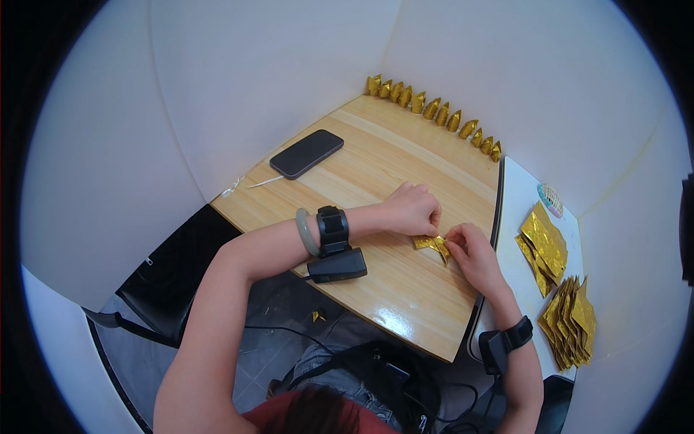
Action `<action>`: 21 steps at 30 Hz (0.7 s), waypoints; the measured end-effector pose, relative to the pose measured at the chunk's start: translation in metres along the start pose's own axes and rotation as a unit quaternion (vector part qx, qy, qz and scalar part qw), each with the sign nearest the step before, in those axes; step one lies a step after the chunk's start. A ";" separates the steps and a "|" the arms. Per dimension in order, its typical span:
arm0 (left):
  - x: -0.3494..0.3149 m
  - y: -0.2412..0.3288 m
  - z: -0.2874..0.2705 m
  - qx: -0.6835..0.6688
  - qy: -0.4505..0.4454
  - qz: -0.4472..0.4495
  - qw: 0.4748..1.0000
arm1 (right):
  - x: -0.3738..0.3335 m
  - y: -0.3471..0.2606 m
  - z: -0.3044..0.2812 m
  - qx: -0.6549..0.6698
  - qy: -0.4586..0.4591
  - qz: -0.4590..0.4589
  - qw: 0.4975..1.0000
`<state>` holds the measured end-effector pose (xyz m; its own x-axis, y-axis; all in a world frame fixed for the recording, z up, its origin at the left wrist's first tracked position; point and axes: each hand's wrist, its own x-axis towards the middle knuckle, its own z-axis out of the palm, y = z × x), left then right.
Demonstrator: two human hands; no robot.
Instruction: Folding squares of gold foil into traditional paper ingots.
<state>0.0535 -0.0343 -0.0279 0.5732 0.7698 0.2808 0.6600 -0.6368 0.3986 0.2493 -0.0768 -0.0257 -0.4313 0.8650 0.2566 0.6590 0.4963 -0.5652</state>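
Note:
Low over the wooden table (390,286), both my hands work on a small folded piece of gold foil paper (432,245). My left hand (413,208) has its fingers curled and pinches the foil's upper edge. From the other side, my right hand (470,251) grips the foil between thumb and fingers. The fingertips hide part of the piece, and a pointed fold sticks out below them.
A row of small gold foil shapes (442,113) stands along the back wall. A phone (306,153) with a white cable lies at the left. On the white side table (515,195) are stacks of gold foil sheets (545,242) and a patterned oval object (551,200).

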 end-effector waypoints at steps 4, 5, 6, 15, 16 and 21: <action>0.003 -0.001 -0.001 -0.034 -0.018 -0.019 0.999 | 0.001 0.002 -0.003 -0.049 -0.028 -0.066 0.996; 0.003 -0.002 -0.001 -0.050 -0.019 -0.023 0.998 | 0.001 0.002 -0.004 -0.059 -0.045 -0.074 0.995; 0.003 -0.003 0.000 -0.050 -0.019 -0.023 0.998 | 0.001 0.002 -0.006 -0.059 -0.045 -0.073 0.995; 0.002 -0.006 -0.001 -0.061 -0.020 -0.010 0.998 | -0.005 0.001 -0.017 -0.050 -0.090 -0.112 0.988; 0.001 -0.007 -0.002 -0.077 -0.026 -0.014 0.997 | -0.005 0.000 -0.016 -0.050 -0.083 -0.113 0.989; 0.002 -0.008 0.001 -0.146 -0.032 0.003 0.989 | -0.005 -0.011 -0.010 -0.080 -0.041 -0.075 0.993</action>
<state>0.0496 -0.0281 -0.0314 0.6122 0.7560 0.2317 0.4932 -0.5942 0.6354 0.2502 -0.0858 -0.0126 -0.5768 0.7743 0.2603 0.6701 0.6307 -0.3914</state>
